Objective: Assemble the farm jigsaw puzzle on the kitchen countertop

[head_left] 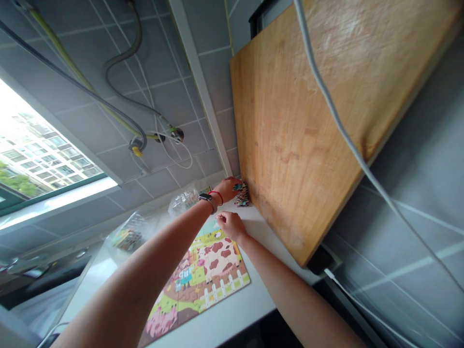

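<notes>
A farm-animal jigsaw puzzle (217,263) lies on the white counter, its pieces joined, with a cow, pigs and a white fence on it. My left hand (228,189), with a watch and a red string at the wrist, reaches past the puzzle's far edge to a small stack of puzzle pieces (242,195). Its fingers close at the top of the stack on a teal-coloured piece. Over the puzzle's far right corner is my right hand (231,225), its fingers curled together; whatever they hold, if anything, is too small to make out.
A large wooden board (290,145) leans on the wall at the right, beside the stack. Clear plastic bags (183,200) lie along the back, one with pieces inside (126,239). A white cable (337,121) hangs across the board.
</notes>
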`<state>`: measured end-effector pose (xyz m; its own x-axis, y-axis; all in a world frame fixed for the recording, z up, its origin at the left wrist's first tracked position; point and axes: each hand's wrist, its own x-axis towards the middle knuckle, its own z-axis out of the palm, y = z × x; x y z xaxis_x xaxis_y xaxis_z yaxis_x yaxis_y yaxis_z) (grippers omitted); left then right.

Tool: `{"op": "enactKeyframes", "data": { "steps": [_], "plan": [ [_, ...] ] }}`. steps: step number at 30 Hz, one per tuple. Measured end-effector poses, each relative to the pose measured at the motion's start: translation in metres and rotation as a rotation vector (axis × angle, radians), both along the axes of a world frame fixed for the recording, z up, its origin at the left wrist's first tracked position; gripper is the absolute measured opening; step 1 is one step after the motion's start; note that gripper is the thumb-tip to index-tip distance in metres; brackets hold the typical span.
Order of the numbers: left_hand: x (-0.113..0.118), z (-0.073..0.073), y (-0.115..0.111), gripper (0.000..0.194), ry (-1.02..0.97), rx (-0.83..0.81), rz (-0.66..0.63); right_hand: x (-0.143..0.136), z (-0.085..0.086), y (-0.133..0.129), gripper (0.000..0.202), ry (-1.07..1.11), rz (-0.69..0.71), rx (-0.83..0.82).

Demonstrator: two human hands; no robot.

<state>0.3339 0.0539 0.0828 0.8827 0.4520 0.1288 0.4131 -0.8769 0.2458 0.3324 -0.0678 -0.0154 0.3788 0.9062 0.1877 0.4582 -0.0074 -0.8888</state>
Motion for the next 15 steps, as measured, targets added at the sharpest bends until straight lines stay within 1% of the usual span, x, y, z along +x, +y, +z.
{"op": "enactKeyframes", "data": {
  "steps": [6, 10, 13, 15],
  "plan": [
    [-0.0011, 0.0004, 0.0093, 0.037, -0.014, 0.032, 0.051, 0.0002, 0.0048, -0.0029, 0.023, -0.026, 0.023, -0.042],
    [0.0004, -0.0025, 0.0101, 0.028, -0.022, 0.024, 0.050, -0.0003, 0.0070, -0.0045, 0.023, -0.047, 0.025, -0.072],
    [0.0034, -0.0054, 0.0093, 0.036, -0.022, 0.022, 0.041, -0.0010, 0.0074, -0.0049, 0.023, -0.058, 0.023, -0.083],
    [0.0050, -0.0065, 0.0099, 0.036, -0.032, 0.022, 0.048, -0.0013, 0.0070, -0.0048, 0.023, -0.061, 0.022, -0.086]
  ]
}}
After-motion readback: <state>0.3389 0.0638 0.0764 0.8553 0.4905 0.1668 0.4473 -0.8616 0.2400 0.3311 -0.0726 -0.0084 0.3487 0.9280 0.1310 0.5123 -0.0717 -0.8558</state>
